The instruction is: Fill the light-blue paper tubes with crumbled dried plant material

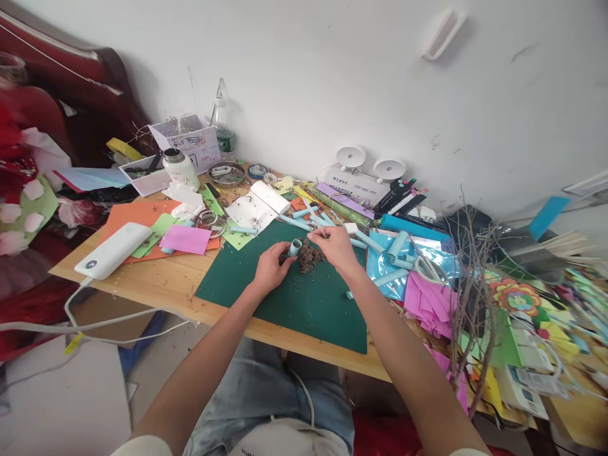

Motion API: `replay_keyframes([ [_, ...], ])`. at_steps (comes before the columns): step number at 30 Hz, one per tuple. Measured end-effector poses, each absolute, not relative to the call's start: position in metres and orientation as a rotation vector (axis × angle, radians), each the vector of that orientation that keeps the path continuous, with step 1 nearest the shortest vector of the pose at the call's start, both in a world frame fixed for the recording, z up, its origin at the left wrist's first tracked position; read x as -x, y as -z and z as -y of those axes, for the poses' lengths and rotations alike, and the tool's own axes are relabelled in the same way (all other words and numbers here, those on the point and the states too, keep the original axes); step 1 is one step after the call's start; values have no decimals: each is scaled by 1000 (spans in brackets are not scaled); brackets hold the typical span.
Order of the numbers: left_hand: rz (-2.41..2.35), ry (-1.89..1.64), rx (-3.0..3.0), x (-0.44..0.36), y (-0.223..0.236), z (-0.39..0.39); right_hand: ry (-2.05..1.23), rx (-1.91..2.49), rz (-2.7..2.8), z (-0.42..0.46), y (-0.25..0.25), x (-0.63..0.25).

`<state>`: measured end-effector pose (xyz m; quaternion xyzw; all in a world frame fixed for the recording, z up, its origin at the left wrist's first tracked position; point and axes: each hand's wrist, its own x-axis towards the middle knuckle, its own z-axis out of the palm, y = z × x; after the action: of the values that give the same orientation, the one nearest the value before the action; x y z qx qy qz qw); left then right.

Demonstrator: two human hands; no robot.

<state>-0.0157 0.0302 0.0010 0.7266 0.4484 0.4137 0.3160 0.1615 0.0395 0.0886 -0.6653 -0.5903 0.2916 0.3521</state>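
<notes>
My left hand [272, 266] rests on the dark green cutting mat [294, 304] and grips a small light-blue paper tube [295, 247], open end up. My right hand [334, 244] hovers just right of the tube with its fingertips pinched together above a small heap of brown crumbly material [310, 256]; what the pinch holds is too small to make out. More light-blue paper tubes [304, 221] lie scattered behind the mat.
A white power bank [113, 250] with a cable lies at the left. Orange, green and pink paper sheets [185, 239], a white flask [180, 168], boxes, a blue plastic sleeve with scissors [427, 266], pink papers, dry twigs [468, 278] and craft clutter crowd the wooden table [166, 285].
</notes>
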Motion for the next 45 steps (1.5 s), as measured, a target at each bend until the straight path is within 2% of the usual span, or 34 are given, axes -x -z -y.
replay_keyframes([
  [6, -1205, -1108, -1896, 15, 1, -31, -714, 1948, 1639, -35, -72, -180],
  [12, -1224, -1089, -1919, 15, -1, -30, -690, 1926, 1594, -37, -62, -187],
  [24, -1228, -1101, -1913, 15, 0, -27, -843, 1891, 1420, -36, -55, -200],
  [31, -1250, -1290, -1821, 21, -5, -23, -804, 1648, 1384, -27, -83, -207],
  [36, -1276, -1163, -1893, 20, -5, -24, -588, 1575, 1482, -7, -124, -193],
  [41, -1273, -1099, -1961, 19, -2, -26, -667, 1405, 1581, 3, -146, -164],
  [45, -1281, -1125, -1932, 18, -1, -27, -631, 1486, 1710, -6, -143, -146],
])
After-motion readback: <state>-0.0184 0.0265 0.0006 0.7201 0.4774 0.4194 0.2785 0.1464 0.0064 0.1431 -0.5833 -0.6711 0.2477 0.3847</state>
